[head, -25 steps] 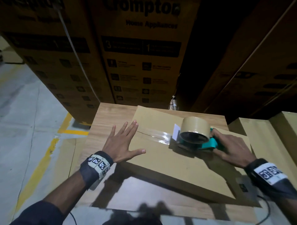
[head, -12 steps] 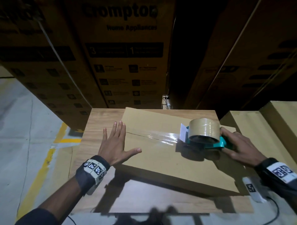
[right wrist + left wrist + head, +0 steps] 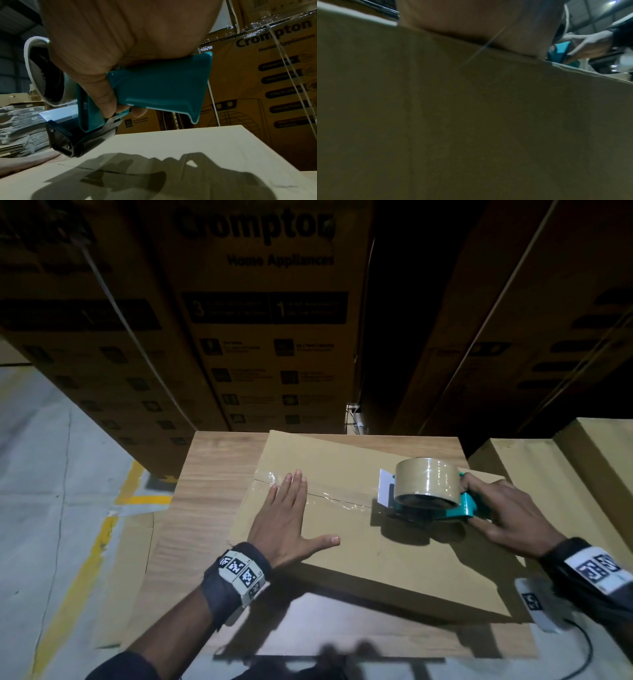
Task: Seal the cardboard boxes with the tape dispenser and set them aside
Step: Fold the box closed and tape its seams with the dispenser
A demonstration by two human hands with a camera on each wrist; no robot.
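Since the earlier frames, my right hand [image 3: 507,518] has drawn the tape dispenser [image 3: 431,494] further along the seam, away from the box's left edge, so a longer strip of clear tape [image 3: 329,501] now covers the slit. My left hand [image 3: 287,522] has shifted off that edge onto the top of the cardboard box [image 3: 376,559] and lies flat, fingers straight, pressing over the taped start of the seam. The right hand is clenched around the dispenser's teal handle [image 3: 159,88], its roller end down on the box top. The box sits on the wooden table [image 3: 205,474], angled across it. I judge the seam about two thirds taped; the stretch from the dispenser to the box's right edge still needs covering before I cut and move the box beside the stacked boxes [image 3: 548,474] to the right of the table.
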